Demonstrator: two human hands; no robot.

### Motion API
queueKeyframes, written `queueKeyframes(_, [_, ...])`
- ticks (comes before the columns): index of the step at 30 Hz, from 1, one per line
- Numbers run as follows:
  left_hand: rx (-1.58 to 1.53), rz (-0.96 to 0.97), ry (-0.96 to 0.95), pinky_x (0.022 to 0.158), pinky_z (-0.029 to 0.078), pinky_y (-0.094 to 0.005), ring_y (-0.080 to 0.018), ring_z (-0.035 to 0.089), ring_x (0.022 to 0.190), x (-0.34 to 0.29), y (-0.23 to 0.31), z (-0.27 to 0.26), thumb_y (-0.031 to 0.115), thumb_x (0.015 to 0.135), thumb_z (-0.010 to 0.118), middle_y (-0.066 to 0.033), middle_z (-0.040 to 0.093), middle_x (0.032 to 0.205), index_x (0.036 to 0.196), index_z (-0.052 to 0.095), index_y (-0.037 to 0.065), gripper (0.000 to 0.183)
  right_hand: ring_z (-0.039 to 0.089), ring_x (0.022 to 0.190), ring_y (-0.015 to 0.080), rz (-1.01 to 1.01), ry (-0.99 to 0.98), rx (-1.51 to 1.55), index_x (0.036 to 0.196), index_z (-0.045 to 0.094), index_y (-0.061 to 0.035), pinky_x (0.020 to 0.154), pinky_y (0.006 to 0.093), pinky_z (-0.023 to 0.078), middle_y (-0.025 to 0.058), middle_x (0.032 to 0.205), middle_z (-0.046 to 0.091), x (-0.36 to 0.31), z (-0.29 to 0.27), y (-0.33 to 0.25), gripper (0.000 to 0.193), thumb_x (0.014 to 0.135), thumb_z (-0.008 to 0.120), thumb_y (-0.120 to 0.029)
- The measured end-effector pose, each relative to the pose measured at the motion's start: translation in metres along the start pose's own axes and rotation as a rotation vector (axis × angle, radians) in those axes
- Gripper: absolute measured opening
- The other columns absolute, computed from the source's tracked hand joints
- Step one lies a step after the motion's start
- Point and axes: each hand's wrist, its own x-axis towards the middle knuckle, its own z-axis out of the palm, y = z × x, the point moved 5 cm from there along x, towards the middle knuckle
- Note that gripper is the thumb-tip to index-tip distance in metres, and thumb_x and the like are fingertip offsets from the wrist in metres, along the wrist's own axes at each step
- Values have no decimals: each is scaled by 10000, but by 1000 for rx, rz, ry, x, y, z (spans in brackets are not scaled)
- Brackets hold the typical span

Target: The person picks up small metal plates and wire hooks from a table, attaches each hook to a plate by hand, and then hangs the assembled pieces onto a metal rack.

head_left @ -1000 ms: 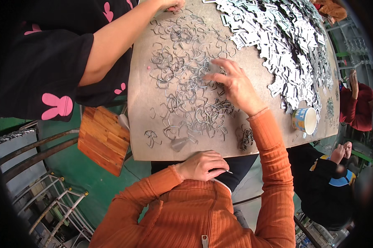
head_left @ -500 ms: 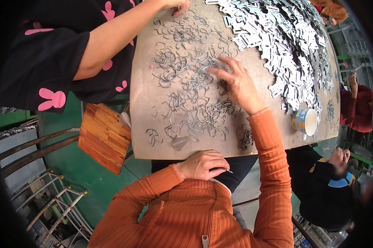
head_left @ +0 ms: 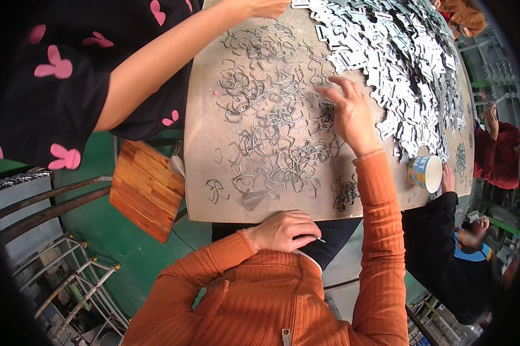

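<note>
My left hand (head_left: pixel 284 230) rests near the table's front edge, close to my body. Its fingers are closed, and the tip of a small shiny metal piece (head_left: pixel 321 240) sticks out from them; the rest is hidden. Over the table my right hand (head_left: pixel 354 118) hovers with its fingers apart and nothing seen in them. Below and left of it lie many bent wire loops (head_left: pixel 271 115), loosely spread. A dark clump of wire loops (head_left: pixel 345 193) sits near the front edge, below my right wrist.
Flat slotted metal plates (head_left: pixel 401 86) lie in a large heap at the far right. A paper cup (head_left: pixel 425 173) stands near the right front edge, with a co-worker's hand (head_left: pixel 448 177) beside it. Another co-worker's arm (head_left: pixel 173 55) reaches in from the left. A wooden stool (head_left: pixel 147 190) stands left.
My right hand has moved to the right, away from the middle of the wire loops. The left co-worker's arm reaches further right. The right co-worker's hand has come to the table. My left hand stays put.
</note>
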Motion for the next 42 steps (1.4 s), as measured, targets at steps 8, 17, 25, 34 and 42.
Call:
queueKeyframes(8, [16, -5, -16, 737, 514, -353, -257, 637, 817, 1, -1, 1, 17, 709, 731, -74, 669, 856, 876, 659, 50, 185, 418, 1279, 258, -306, -24, -100, 1238, 593, -280, 1014, 433, 398, 52, 1365, 463, 16, 25, -22, 498, 823, 509, -17])
queueKeyframes(17, [41, -8, -12, 721, 513, -351, -253, 637, 801, -1, 0, 1, 13, 705, 729, -69, 667, 844, 864, 653, 47, 180, 467, 1222, 257, -165, -10, -41, 1257, 582, -285, 1008, 414, 426, 57, 1347, 477, 8, 15, -14, 634, 755, 501, 93])
queueKeyframes(25, [30, -10, -9, 700, 509, -345, -248, 632, 777, 0, -1, 3, 15, 721, 728, -63, 668, 840, 860, 653, 49, 162, 445, 1238, 249, -13, 41, -124, 1234, 585, -279, 1056, 481, 333, 69, 1308, 490, 12, 21, -2, 472, 835, 517, -34])
queueKeyframes(34, [51, -6, -8, 707, 509, -346, -249, 631, 783, -2, -2, 2, 26, 734, 728, -66, 669, 844, 869, 654, 54, 157, 407, 1283, 249, -313, -32, -113, 1160, 634, -266, 1051, 493, 336, 59, 1317, 483, -16, 21, -57, 416, 824, 508, -55])
queueKeyframes(42, [49, -4, -12, 720, 508, -351, -256, 630, 792, -2, -2, 2, 40, 738, 728, -66, 669, 852, 877, 652, 55, 159, 491, 1188, 253, -60, 42, 2, 1061, 663, -189, 1007, 422, 381, 48, 1212, 563, -7, 1, -17, 423, 714, 563, 31])
